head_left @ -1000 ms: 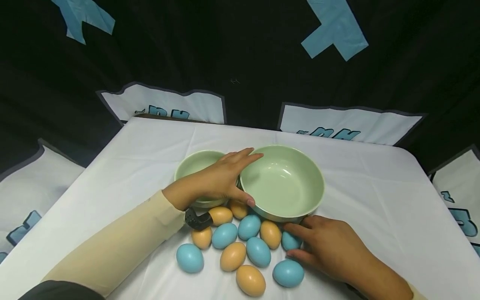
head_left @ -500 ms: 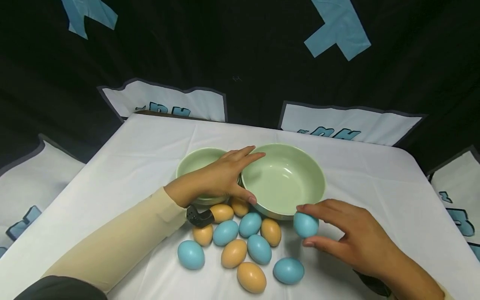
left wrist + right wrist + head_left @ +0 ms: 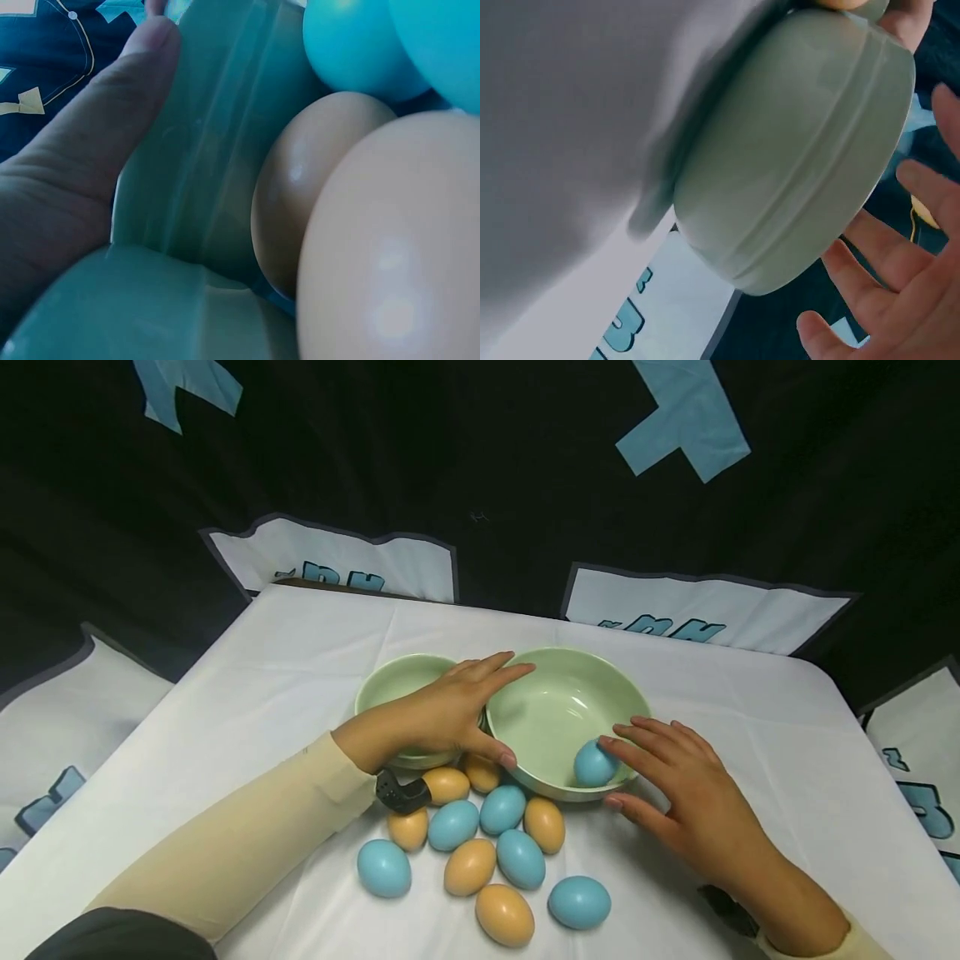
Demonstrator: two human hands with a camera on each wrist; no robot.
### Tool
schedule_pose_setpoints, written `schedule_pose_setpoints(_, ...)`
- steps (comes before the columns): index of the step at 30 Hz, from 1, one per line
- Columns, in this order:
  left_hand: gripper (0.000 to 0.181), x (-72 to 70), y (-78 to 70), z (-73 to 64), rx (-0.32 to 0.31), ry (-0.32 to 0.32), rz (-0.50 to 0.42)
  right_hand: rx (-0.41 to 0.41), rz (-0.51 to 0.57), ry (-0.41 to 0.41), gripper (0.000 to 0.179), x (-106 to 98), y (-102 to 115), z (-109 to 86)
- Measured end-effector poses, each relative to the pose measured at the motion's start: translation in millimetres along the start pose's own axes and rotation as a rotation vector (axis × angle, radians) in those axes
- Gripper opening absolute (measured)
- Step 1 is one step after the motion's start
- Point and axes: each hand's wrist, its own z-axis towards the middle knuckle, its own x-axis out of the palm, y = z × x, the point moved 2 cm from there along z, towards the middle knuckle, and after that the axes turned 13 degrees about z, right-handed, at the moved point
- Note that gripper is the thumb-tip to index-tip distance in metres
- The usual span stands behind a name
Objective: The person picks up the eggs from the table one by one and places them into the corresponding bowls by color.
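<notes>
A blue egg (image 3: 595, 765) lies inside the larger green bowl (image 3: 543, 718), near its right front rim. Just right of that egg, my right hand (image 3: 693, 797) is spread over the rim, thumb outside the bowl and fingertips close by the egg. In the right wrist view the fingers (image 3: 889, 247) are parted beside the bowl's wall (image 3: 802, 150). My left hand (image 3: 457, 706) touches the bowl's left rim with outstretched fingers and thumb. Its forearm crosses over a smaller green bowl (image 3: 397, 681), partly hiding it.
Several blue eggs (image 3: 384, 868) and orange eggs (image 3: 505, 916) lie loose on the white cloth in front of the bowls. One blue egg (image 3: 580, 902) sits apart at the right, below my right hand. A black curtain (image 3: 480, 460) hangs behind the table.
My right hand picked up a blue egg from the cloth, carried it up over the rim and let it go inside the larger bowl. My left hand stayed at the rim.
</notes>
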Motion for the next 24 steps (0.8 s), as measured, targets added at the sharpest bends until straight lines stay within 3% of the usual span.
schedule_pose_setpoints(2, 0.112, -0.1, -0.8, 0.4, 0.002, -0.002, 0.001, -0.039, 0.022, 0.002, 0.059, -1, 7, -1.5)
schedule_pose_setpoints(5, 0.111, -1.4, -1.9, 1.2, 0.010, -0.007, 0.005, -0.208, 0.131, 0.024, 0.041, -1, 28, -6.0)
schedule_pose_setpoints(9, 0.110, -3.5, -2.2, 1.3, 0.006, -0.007, 0.004, -0.383, 0.241, 0.234, 0.036, 8, 55, -14.0)
schedule_pose_setpoints(11, 0.111, -4.1, -1.7, 0.9, 0.000, -0.004, 0.006, -0.381, 0.225, 0.342, 0.038, 15, 61, -16.6)
schedule_pose_setpoints(13, 0.111, -4.2, -1.1, 0.4, -0.001, 0.001, 0.005, -0.368, 0.181, 0.387, 0.039, 21, 62, -18.0)
schedule_pose_setpoints(16, 0.111, -4.1, -0.8, 0.0, 0.008, 0.010, -0.001, -0.283, 0.223, 0.477, 0.038, 24, 57, -17.8)
schedule_pose_setpoints(18, 0.111, -3.8, -0.6, -0.2, 0.013, 0.018, -0.006, -0.244, 0.252, 0.478, 0.041, 22, 54, -16.9)
schedule_pose_setpoints(20, 0.111, -3.4, -0.6, -0.3, 0.015, 0.024, -0.010, -0.227, 0.304, 0.422, 0.044, 17, 51, -14.3)
schedule_pose_setpoints(24, 0.110, -2.6, 0.0, 0.1, 0.013, 0.021, -0.017, -0.200, 0.348, 0.137, 0.053, 1, 41, -6.9)
